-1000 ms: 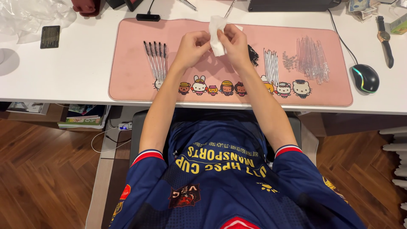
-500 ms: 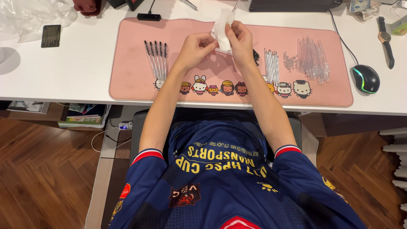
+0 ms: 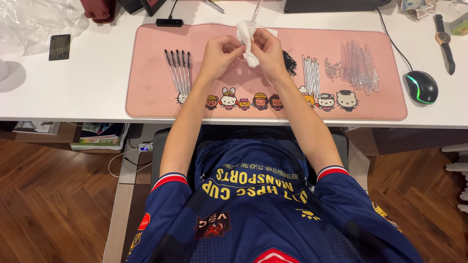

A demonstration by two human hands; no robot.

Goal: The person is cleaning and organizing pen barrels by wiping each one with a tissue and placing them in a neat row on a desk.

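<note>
I see both hands raised just above the far half of a pink desk mat (image 3: 146, 68), meeting near its centre line. The left hand (image 3: 219, 53) is closed in a pinch: thumb and fingertips press on the left edge of a white tissue (image 3: 247, 41). The right hand (image 3: 268, 51) is also closed, its fingers curled around the tissue's right side. The tissue is soft, crumpled and folded, standing upright between the two hands with its top corner free above them. A thin clear rod (image 3: 256, 10) projects upward from behind the tissue; I cannot tell which hand grips it, or whether either does.

Surrounding items, as I read them:

1. Left of the hands, a row of slim pens (image 3: 178, 70) with dark tips and clear barrels lies side by side on the mat.
2. Just right of the right hand, a small heap of black parts (image 3: 289, 62) rests on the mat.
3. Further right lie a bundle of thin white refills (image 3: 310, 73) and a loose pile of transparent plastic barrels (image 3: 358, 65).
4. The mat is smooth, rectangular with rounded corners, and printed with cartoon figures along its near edge.
5. The mat lies on a white desk (image 3: 73, 92). A black computer mouse (image 3: 421, 86) sits off the mat's right edge, with a wristwatch (image 3: 444, 41) beyond it.
</note>
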